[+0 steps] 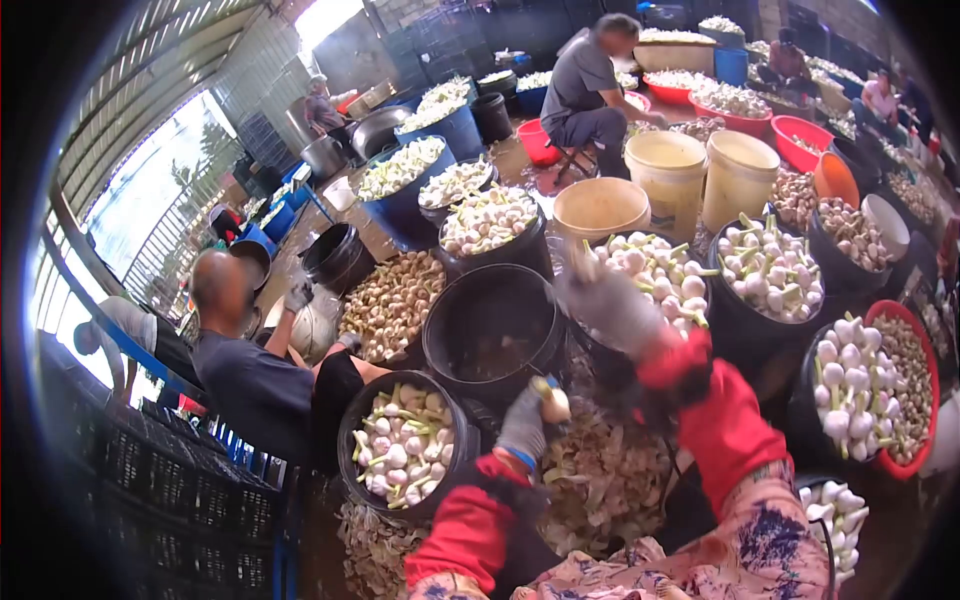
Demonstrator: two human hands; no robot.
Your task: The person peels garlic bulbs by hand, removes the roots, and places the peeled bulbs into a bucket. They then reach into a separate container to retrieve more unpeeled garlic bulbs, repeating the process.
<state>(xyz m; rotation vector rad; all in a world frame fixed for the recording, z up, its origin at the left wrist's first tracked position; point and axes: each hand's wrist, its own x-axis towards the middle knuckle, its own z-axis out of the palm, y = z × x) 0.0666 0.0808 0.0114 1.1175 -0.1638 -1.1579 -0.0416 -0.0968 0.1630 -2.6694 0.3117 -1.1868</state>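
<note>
My left hand, in a grey glove, grips a garlic bulb in front of my lap. My right hand, gloved too, is smeared by motion near a bucket of peeled white garlic; its fingers and anything in them cannot be made out. Left of it stands a black bucket with dark contents low inside. Below my hands lies a heap of dry garlic skins. Close to my left forearm is another black bucket of white garlic.
A co-worker sits at left beside a pile of unpeeled garlic. Another person sits at the back near cream buckets. Black crates stand lower left. More garlic buckets and a red basin are at right.
</note>
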